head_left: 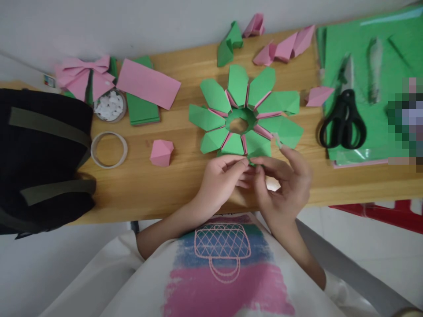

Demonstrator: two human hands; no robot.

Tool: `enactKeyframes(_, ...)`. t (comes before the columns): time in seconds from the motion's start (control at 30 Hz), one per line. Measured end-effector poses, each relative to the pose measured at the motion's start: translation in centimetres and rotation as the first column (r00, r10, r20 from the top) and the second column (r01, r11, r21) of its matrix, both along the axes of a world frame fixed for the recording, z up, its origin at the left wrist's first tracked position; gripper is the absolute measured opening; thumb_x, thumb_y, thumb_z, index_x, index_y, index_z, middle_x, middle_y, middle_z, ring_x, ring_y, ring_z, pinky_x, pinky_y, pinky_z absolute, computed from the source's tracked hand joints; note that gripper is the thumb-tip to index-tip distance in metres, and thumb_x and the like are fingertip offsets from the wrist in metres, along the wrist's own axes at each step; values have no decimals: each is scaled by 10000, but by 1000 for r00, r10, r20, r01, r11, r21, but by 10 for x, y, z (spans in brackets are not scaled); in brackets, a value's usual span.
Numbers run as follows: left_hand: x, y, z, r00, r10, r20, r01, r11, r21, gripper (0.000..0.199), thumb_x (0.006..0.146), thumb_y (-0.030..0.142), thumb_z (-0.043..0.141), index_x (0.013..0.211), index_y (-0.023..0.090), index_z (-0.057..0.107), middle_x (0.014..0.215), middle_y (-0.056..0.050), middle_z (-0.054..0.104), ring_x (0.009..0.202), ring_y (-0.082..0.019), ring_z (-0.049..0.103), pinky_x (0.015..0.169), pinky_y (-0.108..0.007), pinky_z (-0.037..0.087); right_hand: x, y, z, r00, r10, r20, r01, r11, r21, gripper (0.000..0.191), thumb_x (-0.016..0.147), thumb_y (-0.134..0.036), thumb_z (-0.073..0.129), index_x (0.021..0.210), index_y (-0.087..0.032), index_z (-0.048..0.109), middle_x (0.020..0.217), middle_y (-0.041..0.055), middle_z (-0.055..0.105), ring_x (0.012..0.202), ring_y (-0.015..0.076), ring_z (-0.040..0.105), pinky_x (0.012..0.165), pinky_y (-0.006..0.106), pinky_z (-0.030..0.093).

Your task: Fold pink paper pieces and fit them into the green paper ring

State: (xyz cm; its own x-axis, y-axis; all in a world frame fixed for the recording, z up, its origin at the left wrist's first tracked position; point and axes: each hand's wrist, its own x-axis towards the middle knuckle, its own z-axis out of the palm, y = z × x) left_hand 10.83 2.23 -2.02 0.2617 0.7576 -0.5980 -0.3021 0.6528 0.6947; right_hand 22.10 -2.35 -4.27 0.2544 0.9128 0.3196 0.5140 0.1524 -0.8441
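Observation:
A folded paper flower (pixel 264 97) with green petals and pink inner folds lies around an open centre on the wooden table. Its nearest petal is mostly hidden by my fingers. My left hand (pixel 223 178) pinches the green paper there between thumb and fingers. Right beside it, my right hand (pixel 282 185) closes thumb and a finger on the same green paper. A small whitish strip, seemingly tape (pixel 276 140), clings to a raised finger of my right hand.
Left of the flower are a pink folded piece (pixel 161 152), a tape roll (pixel 109 149), a tub of white bits (pixel 109 105), paper rectangles (pixel 148 83), a pink bow (pixel 82 77) and a black bag (pixel 42 158). Scissors (pixel 345 110) rest on green sheets (pixel 390 132) at right.

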Motion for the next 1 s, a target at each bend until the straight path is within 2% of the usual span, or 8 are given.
enactKeyframes(0.17,-1,1,-1,999,13,-40,-12,1000,22,71,751,205,646,752,157,698,660,-4,696,574,-111,648,586,-231,559,3,2,3,997,40,61,-40,999,0,673,810,-108,639,1397,-309,377,998,5,709,842,170,708,700,336,610)
enactKeyframes(0.4,-1,0,-2,999,-3,-36,3,1000,22,108,744,159,616,805,142,703,678,-3,703,576,-116,656,601,-248,570,1,5,3,992,-25,122,27,1000,-13,649,826,-139,661,1387,-313,385,929,-11,716,752,147,699,669,304,588)
enactKeyframes(0.63,-2,-2,-9,995,-81,-52,89,980,178,138,814,228,618,864,153,722,754,-15,729,673,-129,687,669,-251,576,-2,5,-1,996,-81,20,82,996,-46,633,838,-146,636,1391,-319,380,913,-10,678,800,158,685,710,340,593)
enactKeyframes(0.9,0,-2,-11,990,-32,-137,63,972,228,130,823,247,635,793,153,720,748,-17,725,689,-121,670,652,-223,559,-6,6,1,996,-73,-59,72,997,-24,590,827,-122,643,1343,-316,433,944,-3,642,840,159,674,764,363,591)
enactKeyframes(1.0,0,-3,-10,991,-35,-128,62,976,208,147,832,255,623,799,150,720,750,-28,729,670,-126,672,646,-237,567,-5,7,2,991,-79,-105,79,997,-8,576,812,-97,658,1309,-320,471,988,11,614,901,164,659,763,344,592)
